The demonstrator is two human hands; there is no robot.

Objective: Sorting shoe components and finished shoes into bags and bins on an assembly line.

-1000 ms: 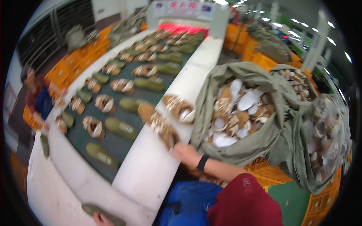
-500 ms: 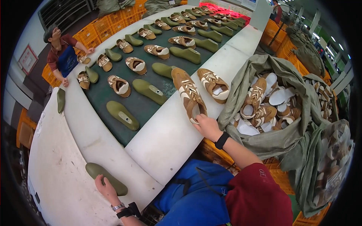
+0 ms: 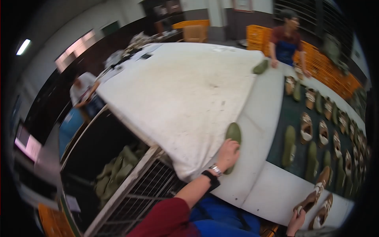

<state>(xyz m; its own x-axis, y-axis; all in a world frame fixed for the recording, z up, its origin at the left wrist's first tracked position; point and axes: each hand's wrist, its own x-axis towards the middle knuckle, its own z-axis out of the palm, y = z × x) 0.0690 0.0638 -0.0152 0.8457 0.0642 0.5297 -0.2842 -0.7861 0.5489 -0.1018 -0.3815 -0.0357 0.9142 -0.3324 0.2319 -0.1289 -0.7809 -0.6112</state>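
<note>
At the seam between the cloth-covered table and the white board, my left hand (image 3: 228, 154) is closed over a dark green shoe last (image 3: 233, 132), its toe end sticking out beyond my fingers. My right hand (image 3: 296, 222), low at the right, grips the heel opening of a brown sneaker (image 3: 316, 190) with white stripes. Beside that shoe, a second brown sneaker (image 3: 321, 214) rests on the white ledge. Rows of similar sneakers and green lasts (image 3: 289, 146) cover the dark green belt to the right. Motion blurs the picture somewhat.
A large table with a stained white cloth (image 3: 177, 87) fills the middle. Left of it stands a wire-sided cart (image 3: 130, 197) holding green lasts (image 3: 118, 170). One person (image 3: 287, 39) works at the far right, another (image 3: 83, 93) at the left. Orange crates (image 3: 316, 59) line the back.
The view has swung to the left, bringing the cloth-covered table and the cart into sight. My left hand has closed round the shoe last. My right hand still holds the sneaker.
</note>
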